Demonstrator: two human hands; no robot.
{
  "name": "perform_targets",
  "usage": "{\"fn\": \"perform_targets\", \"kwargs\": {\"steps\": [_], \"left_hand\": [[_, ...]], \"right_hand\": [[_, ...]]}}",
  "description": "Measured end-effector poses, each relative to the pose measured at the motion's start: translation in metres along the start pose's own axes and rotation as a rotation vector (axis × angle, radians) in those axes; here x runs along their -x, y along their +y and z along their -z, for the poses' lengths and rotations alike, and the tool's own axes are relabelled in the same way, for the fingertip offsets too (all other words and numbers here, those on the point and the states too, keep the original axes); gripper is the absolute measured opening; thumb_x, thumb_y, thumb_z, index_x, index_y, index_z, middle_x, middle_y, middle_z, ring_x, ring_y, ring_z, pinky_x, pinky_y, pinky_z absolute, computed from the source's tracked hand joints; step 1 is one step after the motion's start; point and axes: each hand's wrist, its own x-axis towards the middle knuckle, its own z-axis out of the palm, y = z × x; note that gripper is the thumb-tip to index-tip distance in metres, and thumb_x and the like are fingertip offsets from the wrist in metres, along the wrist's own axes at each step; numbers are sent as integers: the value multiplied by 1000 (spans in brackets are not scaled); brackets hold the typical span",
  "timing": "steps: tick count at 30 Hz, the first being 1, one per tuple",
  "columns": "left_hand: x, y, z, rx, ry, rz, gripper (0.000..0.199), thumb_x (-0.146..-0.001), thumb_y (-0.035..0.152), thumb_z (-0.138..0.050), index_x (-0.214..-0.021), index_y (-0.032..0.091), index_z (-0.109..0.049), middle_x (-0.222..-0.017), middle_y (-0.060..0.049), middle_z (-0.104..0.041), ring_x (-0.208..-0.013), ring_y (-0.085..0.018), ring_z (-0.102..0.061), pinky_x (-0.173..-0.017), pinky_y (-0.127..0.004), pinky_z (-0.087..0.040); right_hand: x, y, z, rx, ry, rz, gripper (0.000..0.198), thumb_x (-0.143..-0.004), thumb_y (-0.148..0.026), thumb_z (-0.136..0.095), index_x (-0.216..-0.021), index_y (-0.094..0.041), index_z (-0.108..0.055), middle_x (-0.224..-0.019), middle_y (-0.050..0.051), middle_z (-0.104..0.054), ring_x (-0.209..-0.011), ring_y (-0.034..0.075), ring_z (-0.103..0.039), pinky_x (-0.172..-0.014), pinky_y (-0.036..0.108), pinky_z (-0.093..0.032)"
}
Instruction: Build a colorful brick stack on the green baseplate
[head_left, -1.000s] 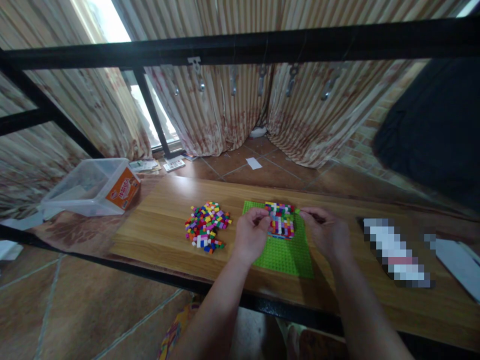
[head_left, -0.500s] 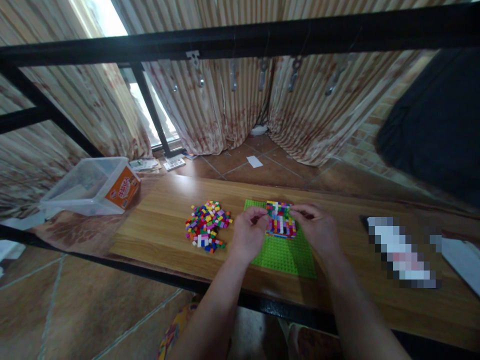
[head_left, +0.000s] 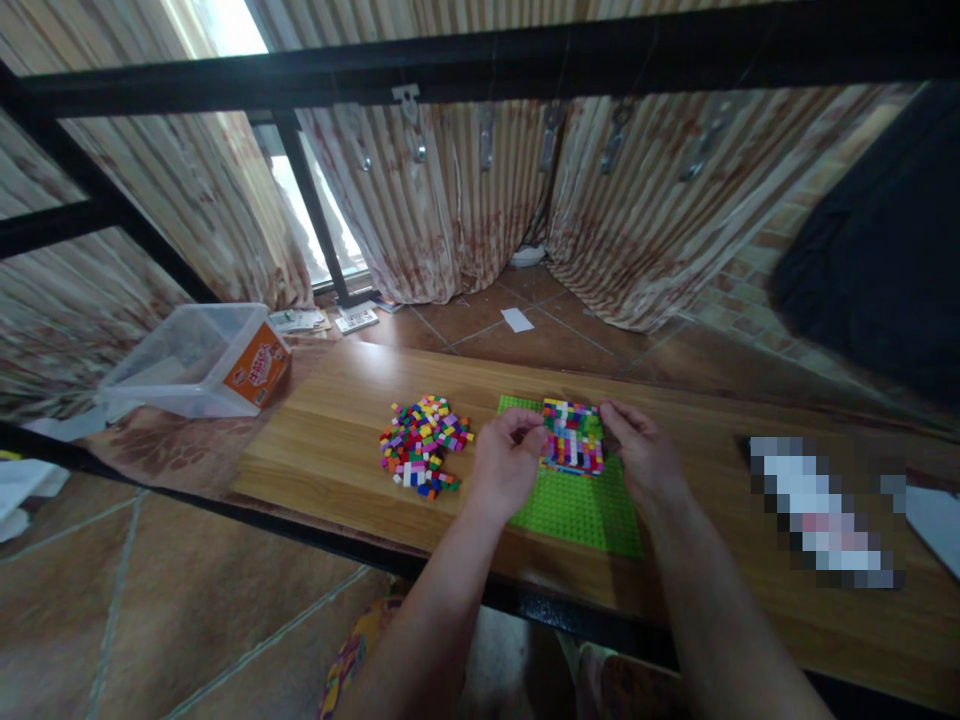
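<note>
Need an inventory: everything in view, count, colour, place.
Tabletop: 1, brown, foreground
Baseplate: 1, green, on tabletop
Brick build: 1, multicoloured, on baseplate
Loose bricks: uncountable pile, mixed, left of baseplate
Pixelated item: 1, mostly pale, tabletop right
Bin: 1, clear with orange label, far left
Frame: 1, black, across top
Hooks: 6, silvery, below frame bar
Curtains: count unclear, striped beige, background
Floor paper: 1, white, behind tabletop
Dark shape: 1, near-black, right
Left grip: 1, bare, by build's left edge
Right grip: 1, bare, by build's right edge
Forearms: 2, bare, lower picture
</note>
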Motion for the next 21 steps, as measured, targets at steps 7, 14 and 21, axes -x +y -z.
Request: {"fn": "perform_targets", "kwargs": {"steps": [7,14,21], "left_hand": [[1,3,3,-9,2,-7,5,-76,14,-64,-80,17,-67,-67,2,-64,-61,-11,-59,-61,-22,-48],[2,2,4,-21,2,-12,6,-77,14,-63,-80,17,-67,-71,1,-65,-63,-11,-60,-62,-23,-49],[-12,11,46,-298,120,-145,10,-75,9,-61,-77,17,-68,-68,0,-66,-63,-13,-60,-64,-24,-47]], "right_hand": [[0,-1,-8,90,7,119,43,-67,-56,-76,-92,-21,-75,-95,6,-77,-89,24,-70,-78,37,-55],[4,-10,-10,270,59,195,32,-70,-48,-72,-85,-21,-76,-87,6,-77,-84,24,-70,-84,39,-54],[5,-5,-9,271,39,226,32,-73,-50,-70,-88,-22,-75,-91,5,-77,-86,23,-70,-85,39,-54]]}}
